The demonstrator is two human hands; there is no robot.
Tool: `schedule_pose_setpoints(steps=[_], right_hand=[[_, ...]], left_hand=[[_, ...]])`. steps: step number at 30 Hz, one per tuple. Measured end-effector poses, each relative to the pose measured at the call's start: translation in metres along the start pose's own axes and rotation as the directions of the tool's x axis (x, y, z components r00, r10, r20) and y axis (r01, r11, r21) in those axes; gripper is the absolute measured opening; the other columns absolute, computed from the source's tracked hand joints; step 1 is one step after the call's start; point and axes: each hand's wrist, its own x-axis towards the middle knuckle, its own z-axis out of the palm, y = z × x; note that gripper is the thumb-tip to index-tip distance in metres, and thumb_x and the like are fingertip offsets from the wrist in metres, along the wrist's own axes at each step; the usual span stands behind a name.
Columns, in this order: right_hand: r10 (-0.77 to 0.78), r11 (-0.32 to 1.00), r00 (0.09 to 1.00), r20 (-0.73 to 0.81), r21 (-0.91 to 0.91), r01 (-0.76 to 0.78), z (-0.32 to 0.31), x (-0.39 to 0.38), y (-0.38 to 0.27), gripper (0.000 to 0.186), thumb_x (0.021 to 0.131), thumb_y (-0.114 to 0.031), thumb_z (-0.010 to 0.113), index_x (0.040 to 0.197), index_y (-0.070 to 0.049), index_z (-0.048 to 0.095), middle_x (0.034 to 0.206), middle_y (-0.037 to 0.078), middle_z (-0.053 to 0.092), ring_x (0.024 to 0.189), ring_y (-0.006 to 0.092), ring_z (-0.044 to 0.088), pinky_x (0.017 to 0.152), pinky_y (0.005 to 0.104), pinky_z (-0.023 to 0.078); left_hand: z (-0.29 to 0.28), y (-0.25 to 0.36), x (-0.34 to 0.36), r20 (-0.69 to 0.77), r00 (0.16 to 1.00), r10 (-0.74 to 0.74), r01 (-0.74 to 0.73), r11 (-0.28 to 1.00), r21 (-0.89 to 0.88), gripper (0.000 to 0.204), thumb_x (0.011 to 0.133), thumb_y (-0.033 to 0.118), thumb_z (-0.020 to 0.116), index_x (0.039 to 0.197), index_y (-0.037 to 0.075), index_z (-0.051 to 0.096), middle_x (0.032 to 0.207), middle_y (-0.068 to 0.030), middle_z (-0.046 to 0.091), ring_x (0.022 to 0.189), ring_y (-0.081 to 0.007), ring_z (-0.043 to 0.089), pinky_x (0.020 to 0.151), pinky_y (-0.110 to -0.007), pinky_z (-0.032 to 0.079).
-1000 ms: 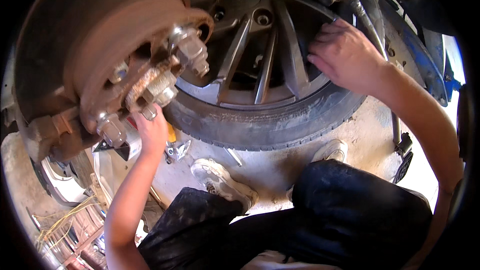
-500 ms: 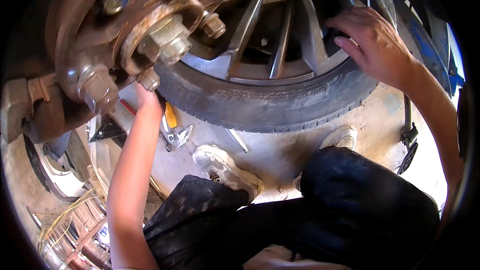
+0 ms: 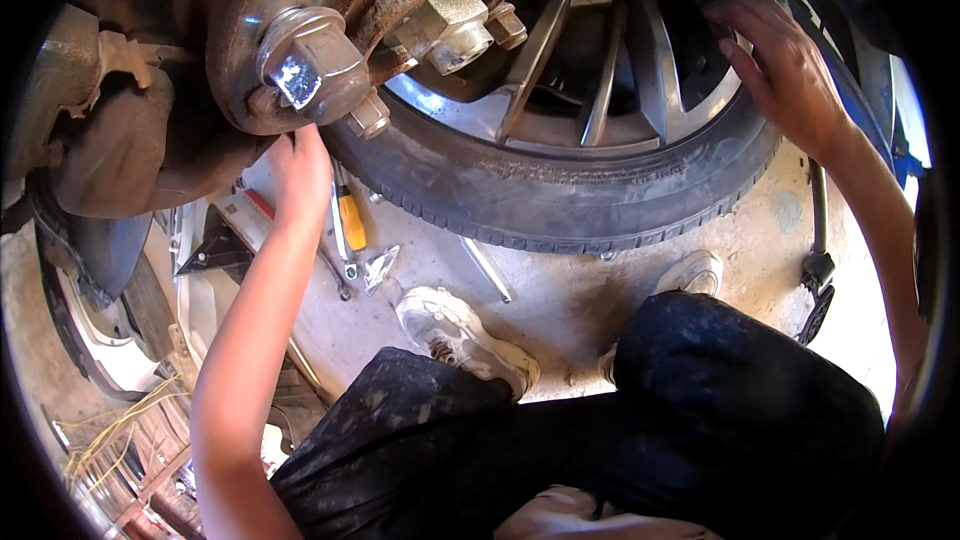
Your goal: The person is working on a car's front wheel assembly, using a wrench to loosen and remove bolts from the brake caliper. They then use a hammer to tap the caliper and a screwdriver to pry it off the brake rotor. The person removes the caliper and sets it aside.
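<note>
A large alloy wheel with a black tire (image 3: 560, 205) lies near the floor in front of me, its metal spokes facing up. My right hand (image 3: 785, 65) is at the wheel's right side, fingers and thumb curled over the rim into the gap beside a spoke. My left hand (image 3: 302, 175) reaches up beneath a rusty wheel hub (image 3: 235, 80), left of the tire. The hub hides its fingertips, so any hold cannot be made out. Large lug nuts (image 3: 315, 65) and a central axle nut (image 3: 445, 25) stick out from the hub.
On the floor by my left forearm lie a yellow-handled screwdriver (image 3: 350, 220), wrenches and a small clear plastic bag (image 3: 381, 268). A metal bar (image 3: 487, 270) lies between the tire and my left shoe (image 3: 460, 335). Yellow wires (image 3: 120, 430) sit at lower left; a dark stand-like bar (image 3: 818, 240) is at right.
The view has shifted, so the hub appears farther up and right. My right hand has slid slightly outward along the rim. More of my left hand shows below the hub.
</note>
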Motion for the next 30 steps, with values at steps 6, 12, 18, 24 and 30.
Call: schedule_pose_setpoints(steps=[6,12,18,24,30], right_hand=[[-0.175,0.981,0.984,-0.033,0.075,0.177,-0.013,0.006,-0.028,0.021,0.084,-0.005,0.063,0.105,-0.003,0.064,0.105,0.015,0.065,0.101,0.0263,0.063,0.090,0.0377,0.052],[-0.671,0.653,0.709,0.218,0.627,0.425,-0.040,-0.013,-0.151,0.019,0.073,-0.009,0.071,0.090,-0.004,0.063,0.086,0.009,0.063,0.083,0.0203,0.065,0.071,0.0299,0.059],[-0.533,0.818,0.633,0.562,0.533,0.216,0.058,-0.059,-0.241,0.041,0.082,-0.017,0.061,0.119,-0.004,0.053,0.095,0.011,0.063,0.091,0.0257,0.066,0.075,0.0362,0.055],[-0.521,0.795,0.583,0.623,0.603,0.067,0.061,-0.035,-0.286,0.057,0.084,-0.015,0.060,0.137,-0.005,0.043,0.106,0.014,0.064,0.090,0.0287,0.067,0.072,0.0400,0.056],[-0.475,0.777,0.551,0.686,0.621,-0.104,0.036,-0.007,-0.280,0.050,0.084,-0.014,0.057,0.132,-0.004,0.046,0.097,0.015,0.067,0.085,0.0288,0.069,0.068,0.0402,0.056]], left_hand=[[-0.002,0.015,-0.031,0.071,0.808,0.585,-0.567,0.738,0.366,0.052,0.091,0.023,0.063,0.125,-0.009,0.041,0.122,-0.0297,0.045,0.113,-0.0450,0.044,0.099,-0.049,0.034],[-0.018,0.013,-0.044,0.286,0.733,0.617,-0.679,0.639,0.361,0.052,0.091,0.020,0.061,0.124,-0.012,0.038,0.122,-0.0321,0.042,0.112,-0.0465,0.043,0.097,-0.049,0.036],[-0.068,-0.020,-0.047,0.484,0.806,0.341,-0.550,0.734,0.399,0.041,0.086,0.015,0.061,0.121,0.000,0.047,0.113,-0.0221,0.053,0.104,-0.0408,0.052,0.088,-0.048,0.043],[-0.060,-0.142,-0.070,0.367,0.929,0.042,-0.266,0.767,0.585,0.035,0.081,0.019,0.068,0.110,0.005,0.054,0.100,-0.0174,0.061,0.093,-0.0377,0.060,0.078,-0.046,0.050],[-0.014,-0.159,-0.068,0.331,0.935,-0.125,-0.131,0.746,0.653,0.045,0.087,0.044,0.060,0.100,0.001,0.057,0.085,-0.0221,0.066,0.077,-0.0408,0.064,0.068,-0.048,0.051]])
